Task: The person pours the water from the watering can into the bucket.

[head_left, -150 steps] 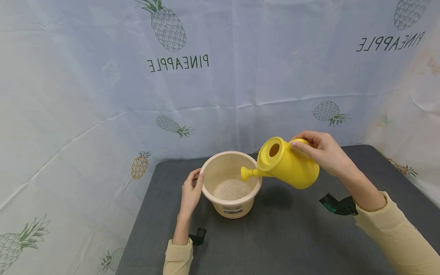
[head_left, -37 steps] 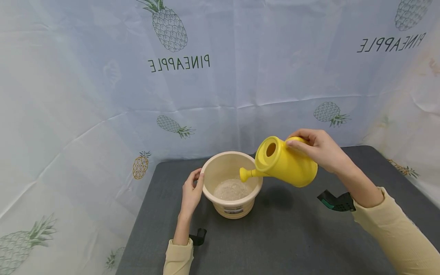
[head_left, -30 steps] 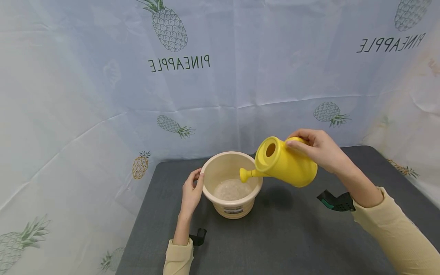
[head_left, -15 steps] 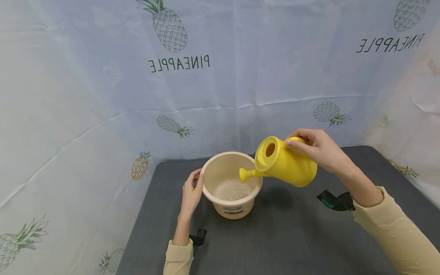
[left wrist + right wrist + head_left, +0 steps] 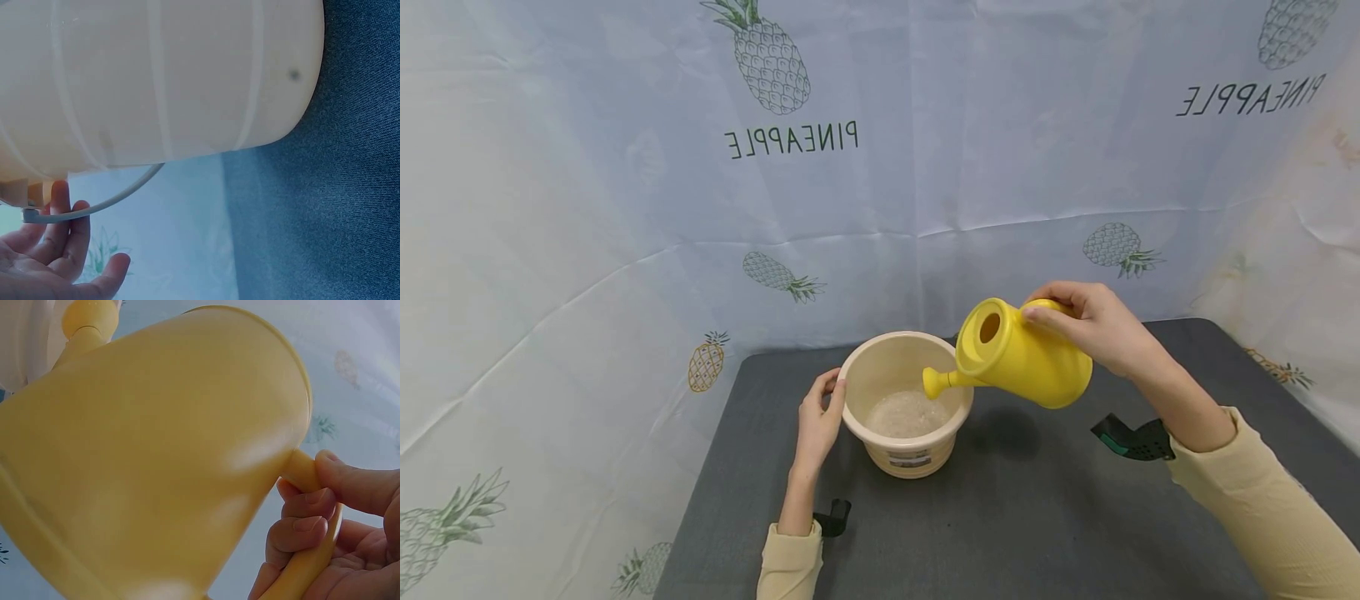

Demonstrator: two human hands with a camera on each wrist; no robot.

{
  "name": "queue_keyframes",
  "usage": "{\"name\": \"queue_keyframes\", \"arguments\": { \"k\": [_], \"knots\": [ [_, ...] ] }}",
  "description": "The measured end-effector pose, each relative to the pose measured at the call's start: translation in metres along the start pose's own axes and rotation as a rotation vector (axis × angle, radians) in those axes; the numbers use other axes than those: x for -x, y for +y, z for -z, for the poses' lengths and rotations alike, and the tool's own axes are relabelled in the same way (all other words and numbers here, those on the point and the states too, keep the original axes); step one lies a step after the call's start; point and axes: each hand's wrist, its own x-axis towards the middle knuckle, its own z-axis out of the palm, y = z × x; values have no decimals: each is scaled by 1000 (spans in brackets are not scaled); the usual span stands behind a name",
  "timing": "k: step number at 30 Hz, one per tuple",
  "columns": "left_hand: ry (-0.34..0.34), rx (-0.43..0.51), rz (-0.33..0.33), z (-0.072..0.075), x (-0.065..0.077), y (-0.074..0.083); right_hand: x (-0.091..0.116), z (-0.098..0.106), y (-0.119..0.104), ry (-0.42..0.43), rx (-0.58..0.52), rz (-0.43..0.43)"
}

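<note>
Dark table [image 5: 1000, 533]: only the left wrist view shows the bucket handle [image 5: 115, 200].

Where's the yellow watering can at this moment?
In the head view, the watering can is right of centre, tilted above the dark table in the right hand, with its spout over the opening of the beige bucket.

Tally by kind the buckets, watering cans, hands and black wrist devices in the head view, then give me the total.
Bucket: 1, cream
Watering can: 1, yellow
Hands: 2, left hand and right hand
Black wrist devices: 2, left wrist device and right wrist device
Total: 6
</note>
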Motion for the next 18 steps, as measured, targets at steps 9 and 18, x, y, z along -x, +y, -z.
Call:
{"name": "queue_keyframes", "arguments": {
  "k": [9, 18],
  "knots": [
    [-11, 6, 22, 0, -1, 0, -1, 0, -1, 1, 7, -8],
    [-15, -4, 20, 1, -1, 1, -2, 0, -1, -1, 15, -5]
  ]
}}
